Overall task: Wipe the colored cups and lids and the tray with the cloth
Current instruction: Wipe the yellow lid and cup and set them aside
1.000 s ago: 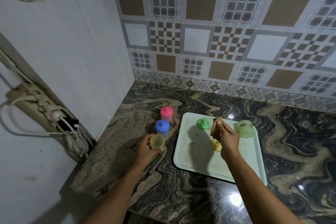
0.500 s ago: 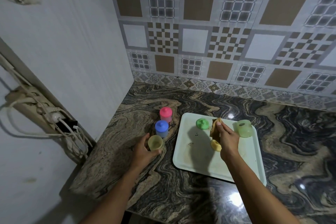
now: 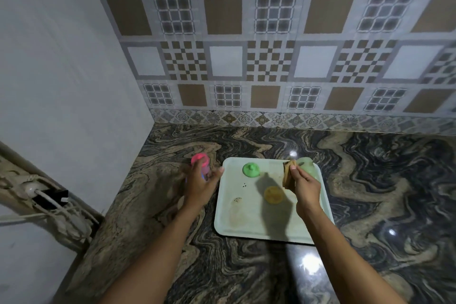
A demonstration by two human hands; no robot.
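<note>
A pale green tray (image 3: 222,207) lies on the marbled counter. On it sit a green lid (image 3: 250,170), a yellow lid (image 3: 273,194) and, at the far right corner, a pale green cup (image 3: 307,166). My right hand (image 3: 306,186) is over the tray, gripping a folded brown cloth (image 3: 288,173) just in front of that cup. Left of the tray stands a pink-lidded cup (image 3: 199,159). My left hand (image 3: 201,186) reaches over the blue-lidded cup (image 3: 203,176), of which only a sliver shows. The hand is blurred and its palm is hidden. The yellowish cup is out of sight.
Dark specks and a brownish stain (image 3: 236,201) mark the tray's left half. A power strip with tangled cables (image 3: 47,196) hangs on the left wall. The tiled wall closes the back, and the counter's front edge runs near my forearms.
My left hand moved forward from beside the tray to over the blue and pink cups, and the yellowish cup it held is no longer visible. My right hand shifted the cloth toward the pale green cup.
</note>
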